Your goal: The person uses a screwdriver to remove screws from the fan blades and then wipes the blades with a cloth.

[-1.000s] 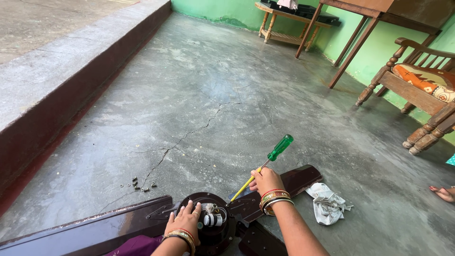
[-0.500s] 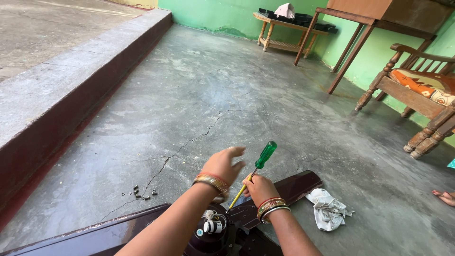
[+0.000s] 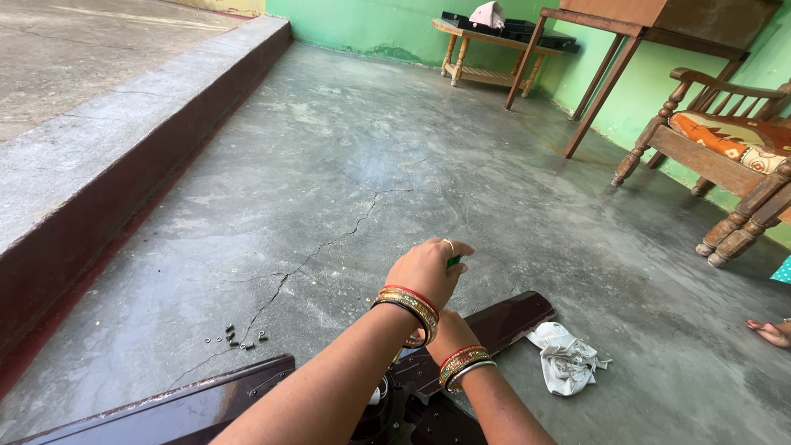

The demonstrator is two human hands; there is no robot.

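Hands — two — left hand (image 3: 427, 270) apparently closed over one green screwdriver (image 3: 453, 261); right hand (image 3: 449, 330) unclear.

The concrete floor (image 3: 395, 148) ahead of the hands is open and gives wide room forward. On the left a raised step (image 3: 124, 165) closes that side. Small screws (image 3: 235, 335) lie near the dark fan blade (image 3: 206, 404) at lower left. Another blade (image 3: 511, 317) stretches right, and a crumpled white cloth (image 3: 567, 356) lies just beside its end. Far right stand a wooden chair (image 3: 725, 156) and a table leg (image 3: 597, 103); a bare foot (image 3: 770, 331) shows at the edge.
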